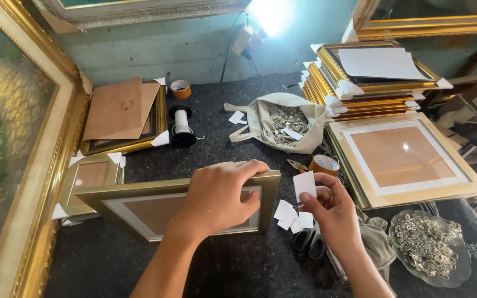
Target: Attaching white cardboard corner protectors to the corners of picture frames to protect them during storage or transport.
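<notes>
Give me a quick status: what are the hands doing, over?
Left hand gripping gold picture frame at its top right corner. Right hand pinching a white paper piece. More white pieces lying beside frame; nothing blocking.

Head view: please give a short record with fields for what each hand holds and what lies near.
left hand: left hand grips the top edge of a gold picture frame, standing tilted on the dark table mat
right hand: right hand pinches a small white paper piece
near the hands: loose white paper pieces, tape roll
further back: cloth bag of metal hangers, stack of gold frames
</notes>
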